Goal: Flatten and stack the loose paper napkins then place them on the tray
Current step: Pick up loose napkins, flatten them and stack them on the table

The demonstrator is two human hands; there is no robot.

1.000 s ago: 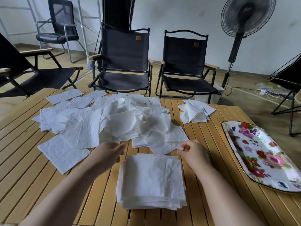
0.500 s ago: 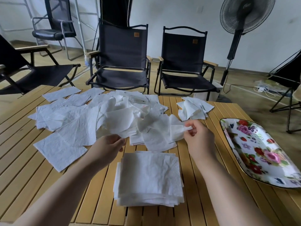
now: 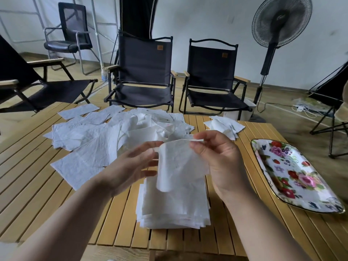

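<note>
The right hand (image 3: pixel 222 162) pinches the top corner of one napkin (image 3: pixel 178 162) between thumb and forefinger. The crumpled sheet hangs between the two hands, directly above the stack (image 3: pixel 175 204) of flattened sheets on the slatted table (image 3: pixel 56 185). The left hand (image 3: pixel 131 166) reaches nearly straight fingers to the sheet's left edge — whether it grips, I cannot tell. Beyond the left hand lie the loose napkins (image 3: pixel 105 136); the flowered tray (image 3: pixel 282 166) sits out past the right wrist. The black chairs (image 3: pixel 143 72) beyond the hands each bear a small tan label (image 3: pixel 160 47) — its writing too small to read.
</note>
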